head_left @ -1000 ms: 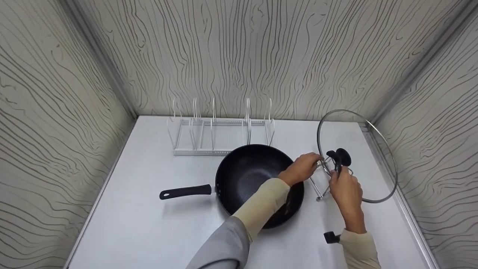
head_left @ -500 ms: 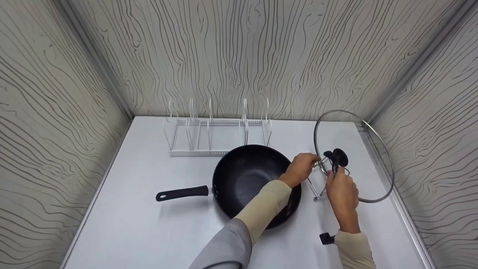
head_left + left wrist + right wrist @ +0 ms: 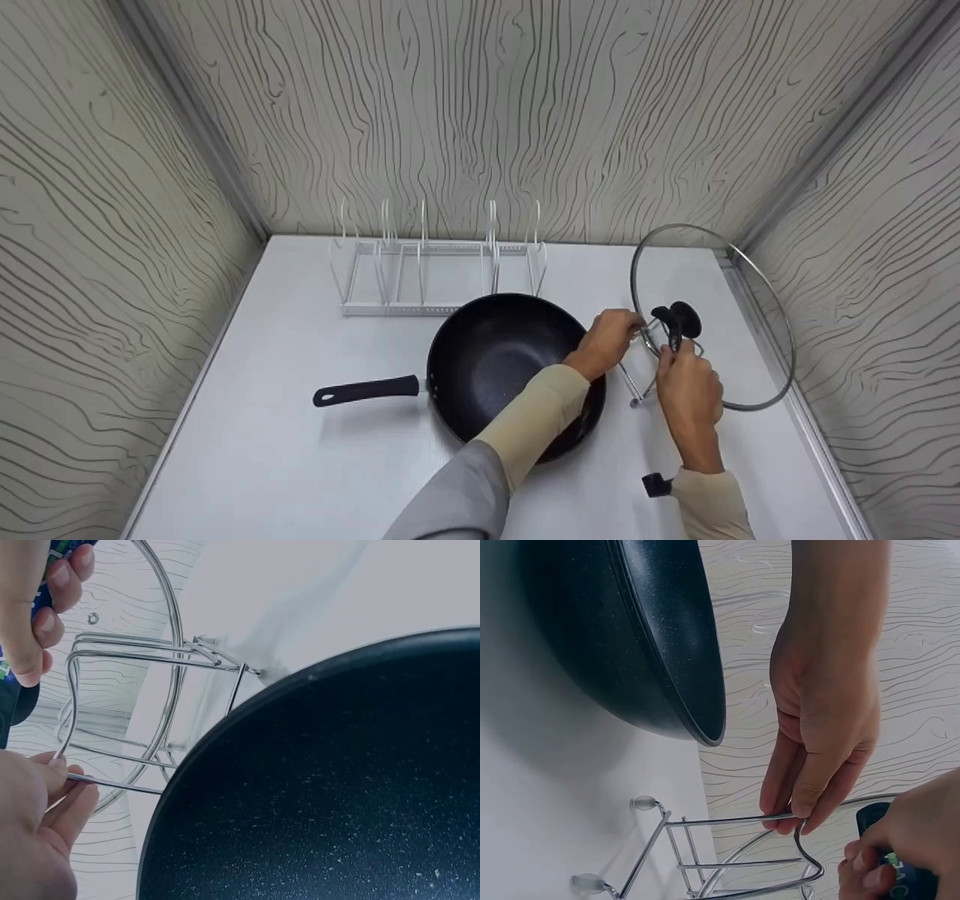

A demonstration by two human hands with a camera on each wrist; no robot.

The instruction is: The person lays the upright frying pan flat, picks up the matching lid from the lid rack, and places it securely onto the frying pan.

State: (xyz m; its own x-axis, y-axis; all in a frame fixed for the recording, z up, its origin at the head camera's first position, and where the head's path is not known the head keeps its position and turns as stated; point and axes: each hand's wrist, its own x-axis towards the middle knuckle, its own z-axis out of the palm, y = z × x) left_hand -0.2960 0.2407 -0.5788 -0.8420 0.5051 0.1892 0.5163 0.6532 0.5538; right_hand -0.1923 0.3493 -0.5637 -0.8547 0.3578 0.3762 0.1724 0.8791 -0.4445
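Observation:
A clear glass lid (image 3: 739, 337) with a metal rim stands tilted in a small chrome wire stand (image 3: 150, 656) at the table's right side. My right hand (image 3: 688, 390) grips the lid's black handle (image 3: 679, 322); in the right wrist view its fingers wrap round that handle. With thumb and fingers, my left hand (image 3: 825, 720) pinches the top wire of the stand, as the left wrist view also shows. Just left of the stand sits a black wok (image 3: 495, 367), its long handle (image 3: 367, 391) pointing left. My left forearm crosses over the wok and hides part of it.
A white wire rack (image 3: 405, 309) with upright loops stands at the back of the white table (image 3: 247, 450), behind the wok. Patterned panels (image 3: 480, 112) enclose the table at the back and both sides. A small black block (image 3: 657, 484) sticks out by my right sleeve.

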